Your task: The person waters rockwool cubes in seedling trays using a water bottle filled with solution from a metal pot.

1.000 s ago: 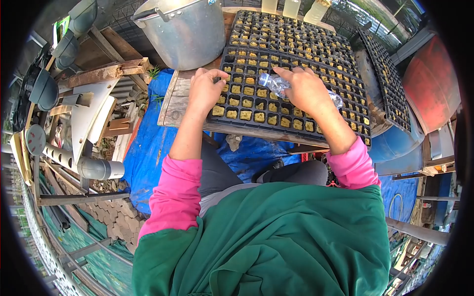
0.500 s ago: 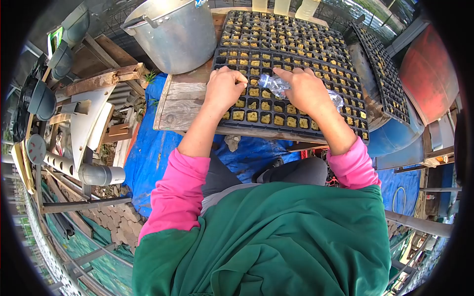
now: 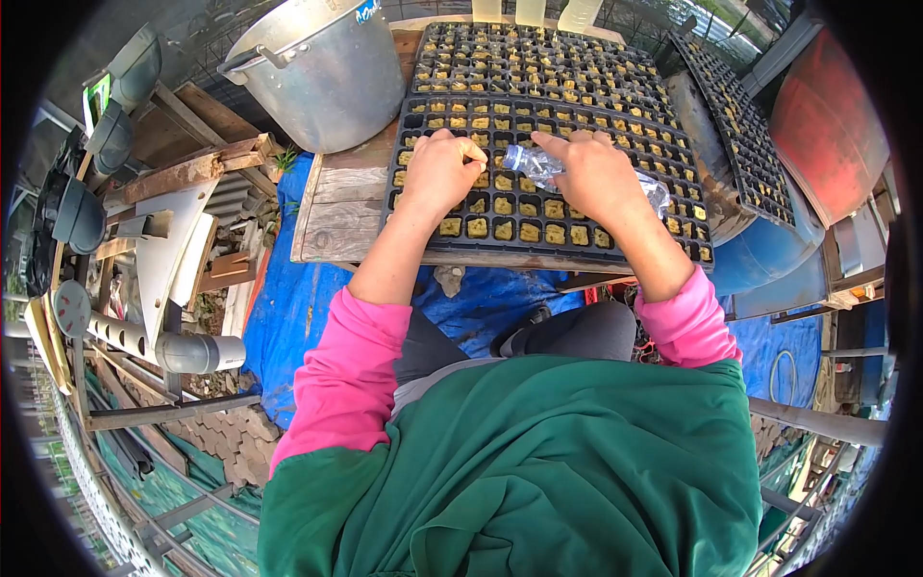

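A black seedling tray [image 3: 527, 252] with many square cells, most of them holding yellowish sponge-like plugs, lies before me on a wooden table. Over its left part, my left hand [image 3: 440, 175] is closed, thumb and index finger pinched together just above the cells. Anything between those fingertips is too small to make out. My right hand [image 3: 598, 175] grips a clear plastic bottle [image 3: 538, 165] held on its side above the tray. The bottle's neck points left, toward my left hand, and its base shows beyond my right wrist.
A large metal bucket [image 3: 322, 82] stands on the wooden tabletop [image 3: 336, 207] at the left. Behind is a second plug-filled tray [image 3: 538, 58], with pale containers [image 3: 531, 12] at the back edge. Another tray [image 3: 735, 125] leans by blue and red barrels [image 3: 832, 125] at right.
The tray, table and bucket have shifted slightly left in view. Both hands stay at nearly the same place in the picture, the left still pinched and the right still on the bottle.
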{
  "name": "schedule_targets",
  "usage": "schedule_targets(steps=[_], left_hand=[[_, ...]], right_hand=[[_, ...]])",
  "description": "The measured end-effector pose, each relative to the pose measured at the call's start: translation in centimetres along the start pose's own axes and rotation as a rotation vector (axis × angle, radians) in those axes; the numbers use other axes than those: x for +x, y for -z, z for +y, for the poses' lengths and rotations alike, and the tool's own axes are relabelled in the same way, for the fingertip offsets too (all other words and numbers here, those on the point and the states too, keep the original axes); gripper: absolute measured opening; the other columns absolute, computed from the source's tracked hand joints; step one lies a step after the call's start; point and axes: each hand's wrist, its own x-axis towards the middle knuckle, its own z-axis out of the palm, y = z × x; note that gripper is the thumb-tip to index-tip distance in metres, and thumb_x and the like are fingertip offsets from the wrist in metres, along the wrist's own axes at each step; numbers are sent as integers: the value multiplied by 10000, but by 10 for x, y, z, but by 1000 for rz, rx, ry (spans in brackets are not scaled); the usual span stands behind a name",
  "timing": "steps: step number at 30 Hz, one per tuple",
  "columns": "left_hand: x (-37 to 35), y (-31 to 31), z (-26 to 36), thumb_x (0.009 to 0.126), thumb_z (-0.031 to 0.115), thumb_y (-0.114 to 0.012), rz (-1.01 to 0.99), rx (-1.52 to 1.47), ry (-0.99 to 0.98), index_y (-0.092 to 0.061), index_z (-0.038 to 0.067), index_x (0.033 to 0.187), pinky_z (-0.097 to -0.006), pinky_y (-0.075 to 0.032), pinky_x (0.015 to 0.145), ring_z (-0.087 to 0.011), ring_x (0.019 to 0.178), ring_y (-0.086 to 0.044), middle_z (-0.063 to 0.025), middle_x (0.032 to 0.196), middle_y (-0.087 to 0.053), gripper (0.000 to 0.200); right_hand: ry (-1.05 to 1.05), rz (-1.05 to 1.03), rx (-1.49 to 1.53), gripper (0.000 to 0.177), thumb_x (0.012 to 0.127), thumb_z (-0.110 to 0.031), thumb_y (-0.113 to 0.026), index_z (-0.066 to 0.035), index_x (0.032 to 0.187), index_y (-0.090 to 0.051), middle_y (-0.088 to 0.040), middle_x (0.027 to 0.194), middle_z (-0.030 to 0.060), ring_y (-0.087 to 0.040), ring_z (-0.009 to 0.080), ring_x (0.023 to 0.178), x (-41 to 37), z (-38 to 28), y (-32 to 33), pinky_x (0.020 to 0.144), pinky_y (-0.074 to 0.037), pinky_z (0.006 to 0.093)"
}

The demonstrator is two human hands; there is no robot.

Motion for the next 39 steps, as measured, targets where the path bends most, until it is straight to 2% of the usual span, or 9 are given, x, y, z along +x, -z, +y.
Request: schedule_targets(steps=[10, 17, 28, 39], left_hand=[[3, -8, 6, 784, 170, -738, 14, -44, -79, -768, 135, 920, -405, -466, 878, -315, 947, -591, -88, 873, -645, 144], [8, -15, 9, 779, 158, -740, -38, -103, -68, -767, 126, 924, -395, -478, 858, -316, 957, -588, -100, 880, -642, 151], [13, -20, 27, 794, 189, -743, -72, -14, -63, -768, 160, 935, -404, -470, 916, -308, 1022, -573, -73, 946, -650, 147], [17, -27, 31, 795, 165, -737, -101, -54, -70, -768, 135, 931, -400, -469, 898, -304, 1014, -572, -75, 905, -644, 143]], right_hand=[[-32, -3, -8, 600, 763, -131, -744, -207, 1338, -593, -658, 1026, 141, -620, 348, 997, -7, 7, 3, 878, -529, 431], [-25, 35, -18, 594, 767, -136, -744, -204, 1338, -593, -661, 1042, 146, -622, 354, 1003, -13, 16, 0, 878, -531, 430], [-73, 9, -57, 592, 771, -148, -738, -202, 1341, -591, -668, 1026, 151, -632, 354, 1007, -21, 25, 5, 881, -529, 428], [-115, -6, -68, 594, 771, -142, -740, -194, 1343, -591, -669, 1042, 142, -629, 339, 1014, -31, 33, 10, 890, -521, 420]])
